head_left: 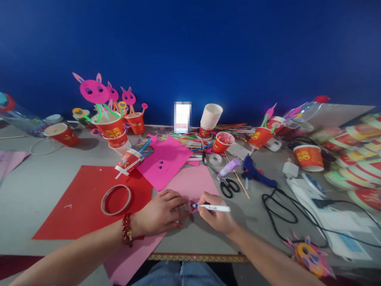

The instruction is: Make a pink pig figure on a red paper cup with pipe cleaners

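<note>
My right hand (216,216) grips a white acrylic marker (216,207) between thumb and fingers. The marker's blue tip touches or hovers just over a small pink paper piece (194,206); contact is hard to tell. Resting on the grey table, my left hand (162,210) has its fingers stretched out, with the fingertips at the left side of the small piece. The left fingers partly cover whatever lies beneath them. A light pink sheet (193,180) lies just beyond both hands. Left of my left hand, a roll of tape (116,200) rests on a red sheet (74,202).
Black scissors (229,187), a purple glue stick (229,167) and a blue glue gun (257,172) lie to the right, with a black cable (279,218). A magenta sheet (166,159) lies ahead. Decorated red cups (111,129) stand back left; stacked white cups (212,115) stand behind.
</note>
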Action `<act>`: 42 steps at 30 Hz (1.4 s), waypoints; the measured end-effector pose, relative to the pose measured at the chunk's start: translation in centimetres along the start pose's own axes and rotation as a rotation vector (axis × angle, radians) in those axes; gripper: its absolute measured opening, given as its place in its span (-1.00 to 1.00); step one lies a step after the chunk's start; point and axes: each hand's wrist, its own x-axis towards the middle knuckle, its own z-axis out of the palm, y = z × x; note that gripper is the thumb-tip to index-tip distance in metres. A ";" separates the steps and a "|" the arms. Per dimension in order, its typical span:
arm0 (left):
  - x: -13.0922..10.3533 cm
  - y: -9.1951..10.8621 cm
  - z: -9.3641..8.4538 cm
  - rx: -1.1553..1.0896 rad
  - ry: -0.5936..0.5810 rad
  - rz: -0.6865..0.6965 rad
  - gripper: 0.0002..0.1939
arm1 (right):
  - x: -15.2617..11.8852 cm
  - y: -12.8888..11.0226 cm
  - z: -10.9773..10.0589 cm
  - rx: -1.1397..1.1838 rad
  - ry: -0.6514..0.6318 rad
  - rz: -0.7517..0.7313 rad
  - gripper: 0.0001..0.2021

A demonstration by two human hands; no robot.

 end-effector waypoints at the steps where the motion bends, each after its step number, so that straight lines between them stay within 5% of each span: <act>1: 0.0 0.0 0.0 0.000 -0.002 -0.001 -0.61 | 0.0 0.0 0.0 -0.004 -0.001 0.000 -0.85; 42: 0.0 0.0 0.0 0.012 0.024 0.003 -0.62 | -0.1 0.2 0.0 0.028 0.019 0.019 -0.85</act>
